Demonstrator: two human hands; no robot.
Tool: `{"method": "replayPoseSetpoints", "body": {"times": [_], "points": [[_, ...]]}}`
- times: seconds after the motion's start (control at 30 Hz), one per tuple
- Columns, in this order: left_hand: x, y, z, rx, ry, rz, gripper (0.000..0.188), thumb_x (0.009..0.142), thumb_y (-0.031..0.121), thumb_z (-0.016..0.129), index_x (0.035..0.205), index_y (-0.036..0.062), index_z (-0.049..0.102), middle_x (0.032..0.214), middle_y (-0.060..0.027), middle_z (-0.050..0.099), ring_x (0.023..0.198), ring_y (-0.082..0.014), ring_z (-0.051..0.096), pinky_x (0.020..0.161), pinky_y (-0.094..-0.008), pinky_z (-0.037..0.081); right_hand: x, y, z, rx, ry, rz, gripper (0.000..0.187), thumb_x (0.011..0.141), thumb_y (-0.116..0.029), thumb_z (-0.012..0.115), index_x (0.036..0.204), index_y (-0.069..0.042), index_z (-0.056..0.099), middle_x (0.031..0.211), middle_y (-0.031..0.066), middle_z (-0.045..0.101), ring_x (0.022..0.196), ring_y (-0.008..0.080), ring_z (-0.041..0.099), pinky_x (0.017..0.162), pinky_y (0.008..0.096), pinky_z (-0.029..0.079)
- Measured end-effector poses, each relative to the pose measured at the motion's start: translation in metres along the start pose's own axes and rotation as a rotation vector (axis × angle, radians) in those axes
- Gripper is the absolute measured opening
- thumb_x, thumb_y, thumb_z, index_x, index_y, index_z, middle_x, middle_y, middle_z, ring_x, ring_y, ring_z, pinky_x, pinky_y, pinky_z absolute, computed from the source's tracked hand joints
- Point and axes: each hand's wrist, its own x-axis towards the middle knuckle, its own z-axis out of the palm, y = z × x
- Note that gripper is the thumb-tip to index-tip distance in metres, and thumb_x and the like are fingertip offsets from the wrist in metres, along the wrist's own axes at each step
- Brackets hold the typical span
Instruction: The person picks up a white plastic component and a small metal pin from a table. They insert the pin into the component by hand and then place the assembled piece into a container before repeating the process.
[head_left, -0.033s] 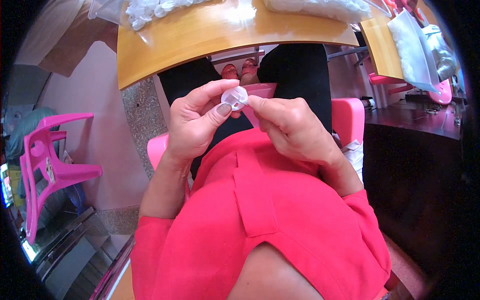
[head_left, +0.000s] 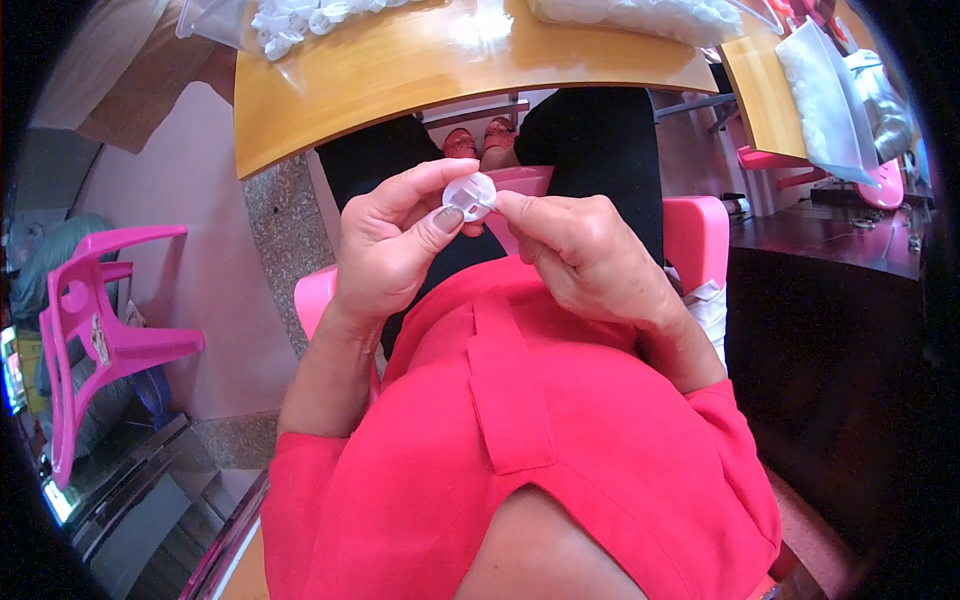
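Observation:
Above my lap I hold a small round white plastic piece (head_left: 470, 190), shaped like a cap with slots inside. My left hand (head_left: 395, 235) grips it from the left, thumb on its lower rim and fingers behind. At the piece's right edge, the fingertips of my right hand (head_left: 575, 240) are pinched together, touching the rim. Whatever is between those right fingertips is too small or hidden to make out. The slotted face of the piece is turned up toward me.
Ahead stands a yellow wooden table (head_left: 470, 75) carrying clear trays of white plastic pieces (head_left: 300, 22). A clear bin of white parts (head_left: 822, 105) sits at the right. Pink chair arms (head_left: 697, 240) flank me; a pink plastic chair (head_left: 105, 330) is at the left, a dark cabinet (head_left: 820, 350) at the right.

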Motion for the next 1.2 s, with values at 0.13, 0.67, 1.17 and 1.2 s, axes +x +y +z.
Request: {"method": "replayPoseSetpoints", "body": {"times": [0.13, 0.67, 1.17, 1.2], "points": [[0.000, -0.002, 0.001, -0.017, 0.015, -0.009, 0.034, 0.088, -0.002, 0.059, 0.122, -0.0027, 0.056, 0.107, -0.0113, 0.064, 0.091, -0.0164, 0.063, 0.083, -0.0291, 0.053, 0.001, -0.001, -0.001, -0.022, -0.011, 0.023, 0.036, 0.081, 0.010, 0.054, 0.117, 0.003, 0.058, 0.068, 0.0144, 0.056, 0.058, 0.0226, 0.059, 0.054, 0.0306, 0.047], [0.000, -0.008, 0.008, -0.121, 0.087, -0.055, 0.035, 0.088, 0.000, 0.060, 0.123, -0.0052, 0.053, 0.107, -0.0139, 0.064, 0.091, -0.0178, 0.063, 0.082, -0.0308, 0.054, -0.002, 0.004, 0.010, 0.046, 0.060, 0.208, 0.021, 0.083, -0.002, 0.051, 0.103, 0.001, 0.058, 0.074, 0.0207, 0.059, 0.065, 0.0328, 0.062, 0.058, 0.0404, 0.048], [-0.001, -0.012, 0.008, -0.149, 0.110, -0.095, 0.034, 0.088, 0.001, 0.061, 0.121, -0.0050, 0.054, 0.109, -0.0148, 0.064, 0.092, -0.0193, 0.063, 0.082, -0.0329, 0.055, -0.004, -0.010, 0.010, -0.503, -0.011, 0.159, 0.039, 0.079, 0.002, 0.057, 0.118, 0.004, 0.054, 0.075, 0.0177, 0.061, 0.065, 0.0320, 0.064, 0.055, 0.0394, 0.051], [-0.001, -0.013, 0.008, -0.159, 0.110, -0.097, 0.034, 0.088, 0.001, 0.061, 0.121, -0.0050, 0.054, 0.109, -0.0148, 0.064, 0.093, -0.0192, 0.063, 0.082, -0.0329, 0.055, -0.004, -0.010, 0.010, -0.499, -0.010, 0.157, 0.039, 0.079, 0.002, 0.057, 0.118, 0.004, 0.054, 0.075, 0.0177, 0.061, 0.065, 0.0320, 0.064, 0.055, 0.0393, 0.051]]}}
